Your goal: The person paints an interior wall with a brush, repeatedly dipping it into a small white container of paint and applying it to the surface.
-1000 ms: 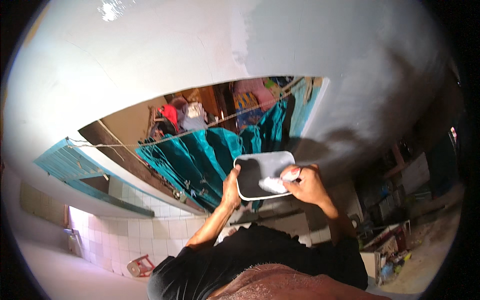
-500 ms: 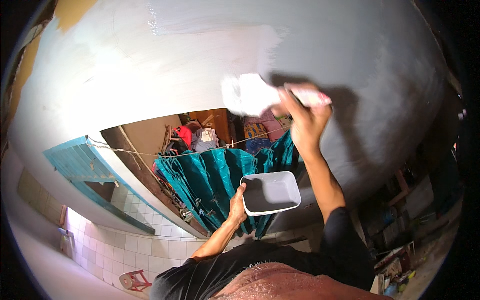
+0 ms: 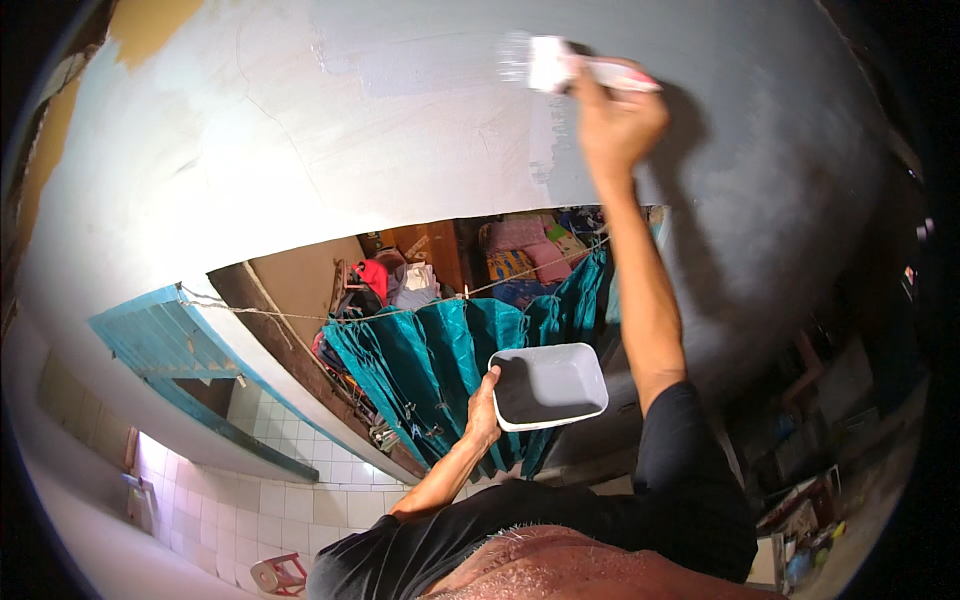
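Note:
My right hand (image 3: 622, 122) is closed round the handle of a wide paintbrush (image 3: 552, 66), raised high against the wall (image 3: 400, 150). The bristles are blurred by motion and lie at the edge of a fresh grey-white patch of paint. Lower down, my left hand (image 3: 483, 408) grips the left rim of a white rectangular tub (image 3: 600, 392), thumb on top and fingers underneath. Grey-white paint shows inside the tub, partly in shadow.
Below the painted wall is a doorway with a teal curtain (image 3: 440, 345) on a string; clothes and bedding (image 3: 515, 262) lie beyond it. A blue-framed opening (image 3: 170, 325) is at the left. A red-legged stool (image 3: 278, 575) stands on the tiled floor (image 3: 275, 505). Clutter (image 3: 815, 535) sits lower right.
My right hand has moved the paintbrush upward, from just above the doorway to high on the wall. The tub in my left hand has barely shifted.

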Tool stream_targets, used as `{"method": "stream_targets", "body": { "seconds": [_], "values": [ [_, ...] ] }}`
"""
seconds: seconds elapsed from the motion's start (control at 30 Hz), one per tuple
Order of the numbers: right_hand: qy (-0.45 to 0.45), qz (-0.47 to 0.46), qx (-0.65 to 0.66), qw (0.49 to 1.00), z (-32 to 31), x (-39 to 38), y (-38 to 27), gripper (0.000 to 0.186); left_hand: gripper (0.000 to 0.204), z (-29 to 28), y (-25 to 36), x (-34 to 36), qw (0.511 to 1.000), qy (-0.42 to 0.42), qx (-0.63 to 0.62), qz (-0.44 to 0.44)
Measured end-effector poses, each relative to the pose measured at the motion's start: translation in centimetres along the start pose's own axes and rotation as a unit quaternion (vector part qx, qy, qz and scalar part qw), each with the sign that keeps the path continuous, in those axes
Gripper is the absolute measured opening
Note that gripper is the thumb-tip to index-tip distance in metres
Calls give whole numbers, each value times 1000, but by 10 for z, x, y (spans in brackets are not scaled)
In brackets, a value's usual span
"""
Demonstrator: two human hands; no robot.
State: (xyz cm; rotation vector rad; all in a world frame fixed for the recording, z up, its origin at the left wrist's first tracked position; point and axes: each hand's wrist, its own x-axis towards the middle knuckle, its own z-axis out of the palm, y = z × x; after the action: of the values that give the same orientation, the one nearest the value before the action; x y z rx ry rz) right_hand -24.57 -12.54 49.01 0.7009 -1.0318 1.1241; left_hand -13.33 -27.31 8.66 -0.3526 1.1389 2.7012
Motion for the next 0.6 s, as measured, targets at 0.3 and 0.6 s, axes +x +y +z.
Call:
{"method": "stream_targets", "body": {
  "seconds": [0.3, 0.6],
  "values": [
    [45, -152, -303, 940, 6, -2, -5, 10, 61, -8, 6, -17, 1000, 9, 22, -14],
    [-110, -71, 76, 988, 198, -74, -112, 9, 61, -18, 5, -15, 1000, 7, 7, 9]
  ]
}}
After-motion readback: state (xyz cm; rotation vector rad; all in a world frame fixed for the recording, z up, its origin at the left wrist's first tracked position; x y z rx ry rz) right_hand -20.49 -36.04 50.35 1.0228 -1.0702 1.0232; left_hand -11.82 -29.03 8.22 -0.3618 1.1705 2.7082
